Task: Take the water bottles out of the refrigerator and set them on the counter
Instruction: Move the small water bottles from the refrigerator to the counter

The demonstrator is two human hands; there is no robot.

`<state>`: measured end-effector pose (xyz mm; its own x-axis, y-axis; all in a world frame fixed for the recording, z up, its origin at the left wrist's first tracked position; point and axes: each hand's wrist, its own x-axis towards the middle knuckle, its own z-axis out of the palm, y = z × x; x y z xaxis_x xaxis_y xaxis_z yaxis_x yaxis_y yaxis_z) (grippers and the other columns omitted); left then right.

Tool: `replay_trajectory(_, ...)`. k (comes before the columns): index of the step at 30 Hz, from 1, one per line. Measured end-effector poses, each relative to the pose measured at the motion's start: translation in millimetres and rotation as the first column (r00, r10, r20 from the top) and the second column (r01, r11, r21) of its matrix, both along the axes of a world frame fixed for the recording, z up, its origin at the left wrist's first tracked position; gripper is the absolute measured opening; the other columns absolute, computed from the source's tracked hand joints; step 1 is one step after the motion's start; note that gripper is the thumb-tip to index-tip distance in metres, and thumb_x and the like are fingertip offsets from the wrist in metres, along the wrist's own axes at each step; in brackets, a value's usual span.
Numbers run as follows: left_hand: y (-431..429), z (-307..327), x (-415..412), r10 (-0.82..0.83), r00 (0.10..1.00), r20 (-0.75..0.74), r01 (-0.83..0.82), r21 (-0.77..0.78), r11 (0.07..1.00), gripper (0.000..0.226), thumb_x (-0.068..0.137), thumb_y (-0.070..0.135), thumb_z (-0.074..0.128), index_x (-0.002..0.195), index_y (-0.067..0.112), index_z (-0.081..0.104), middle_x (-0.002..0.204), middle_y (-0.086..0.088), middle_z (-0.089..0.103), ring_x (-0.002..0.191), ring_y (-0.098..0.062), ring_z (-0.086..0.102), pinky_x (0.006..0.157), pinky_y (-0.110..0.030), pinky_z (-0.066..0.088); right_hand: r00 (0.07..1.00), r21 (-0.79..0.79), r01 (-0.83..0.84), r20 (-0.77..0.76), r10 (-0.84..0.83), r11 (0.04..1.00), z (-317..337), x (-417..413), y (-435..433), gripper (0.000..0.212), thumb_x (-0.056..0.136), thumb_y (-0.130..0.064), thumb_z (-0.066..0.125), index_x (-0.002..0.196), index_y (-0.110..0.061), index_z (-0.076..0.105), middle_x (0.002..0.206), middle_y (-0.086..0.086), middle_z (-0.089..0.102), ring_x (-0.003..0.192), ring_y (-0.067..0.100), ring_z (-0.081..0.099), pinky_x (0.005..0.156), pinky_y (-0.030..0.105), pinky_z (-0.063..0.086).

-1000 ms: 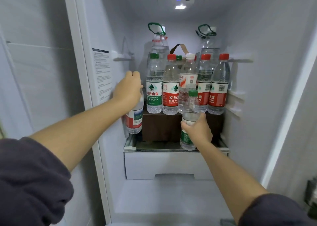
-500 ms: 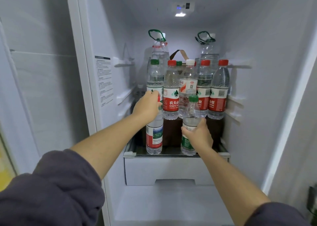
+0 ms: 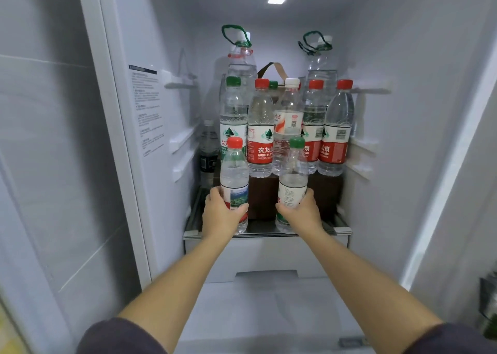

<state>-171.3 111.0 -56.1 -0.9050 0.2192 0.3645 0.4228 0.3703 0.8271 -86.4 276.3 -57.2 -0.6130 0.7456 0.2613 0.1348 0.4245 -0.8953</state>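
- The left hand was wrapped round the lower half of the red-cap bottle, fingers and thumb curled onto its label.
- The right hand gripped the green-cap bottle the same way, low on its label.
- Both held bottles were upright, just in front of the brown box, the red-cap one before its left end and the green-cap one before its middle.
- Their bases were level with the front rim of the shelf under the box; whether they touched it could not be told.
- On top of the box stood a row of five bottles side by side: one green cap, three red and one white.
- Behind the box rose a left jug and a right jug, each with a green carry loop.
- A dark bottle stood just left of the box, against the wall.
- A white drawer sat below the box, under the shelf.
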Motion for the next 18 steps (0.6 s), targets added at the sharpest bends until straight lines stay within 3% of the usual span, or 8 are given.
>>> replay_trajectory(5, -15, 7, -8, -0.318, 0.939, 0.128, 0.319, 0.013, 0.948, 0.063, 0.08, 0.022, 0.077, 0.134, 0.017, 0.045, 0.12, 0.004, 0.058, 0.104, -0.011, 0.055, 0.088, -0.026, 0.044, 0.98, -0.083, -0.187, 0.049, 0.191, 0.979, 7, 8, 9, 0.068, 0.076, -0.013, 0.08, 0.131, -0.015, 0.04, 0.114, -0.002, 0.055, 0.104, 0.013, 0.052, 0.088, 0.029, 0.043)
replay_trajectory(13, -6, -9, 2, -0.268, 0.953, 0.141, 0.25, 0.131, 0.959, 0.066, 0.074, 0.026, 0.081, 0.129, 0.019, 0.046, 0.113, 0.006, 0.06, 0.099, -0.012, 0.058, 0.085, -0.025, 0.044, 0.985, -0.112, -0.169, -0.043, 0.165, 0.979, 5, 18, -5, 0.062, 0.078, -0.01, 0.079, 0.13, -0.015, 0.046, 0.111, -0.002, 0.056, 0.104, 0.015, 0.053, 0.084, 0.029, 0.045)
replay_trajectory(18, -30, -24, 33, -0.288, 0.956, 0.054, 0.278, 0.138, 0.951, 0.054, 0.07, 0.023, 0.084, 0.114, 0.028, 0.054, 0.096, 0.021, 0.061, 0.087, 0.006, 0.06, 0.072, -0.012, 0.045, 0.974, -0.091, -0.207, -0.107, 0.197, 0.974, -8, 59, -26, 0.054, 0.074, -0.01, 0.082, 0.118, -0.021, 0.054, 0.105, -0.008, 0.064, 0.096, 0.005, 0.062, 0.07, 0.014, 0.047)
